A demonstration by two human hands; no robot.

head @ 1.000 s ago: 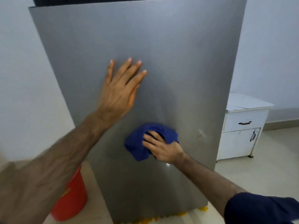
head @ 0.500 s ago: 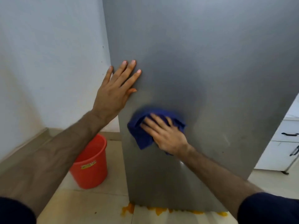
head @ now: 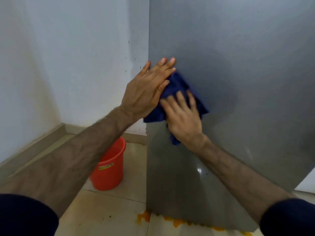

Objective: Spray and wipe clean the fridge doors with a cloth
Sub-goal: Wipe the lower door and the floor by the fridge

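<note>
The grey steel fridge door [head: 238, 65] fills the right of the head view. A dark blue cloth [head: 177, 86] lies flat against it near its left edge. My right hand [head: 184, 116] presses the cloth onto the door with its fingers spread. My left hand [head: 146, 89] lies flat on the door's left edge, fingers straight, its thumb side overlapping the cloth's upper left. No spray bottle is in view.
An orange-red bucket [head: 109, 166] stands on the tiled floor left of the fridge, close to the pale wall [head: 68, 57]. Yellow stains [head: 177, 222] mark the floor along the fridge's base. A white cabinet corner [head: 306, 183] shows at the far right.
My right hand has slid the cloth up and left along the door until it meets my left hand. The view has swung left, taking most of the white cabinet out of sight.
</note>
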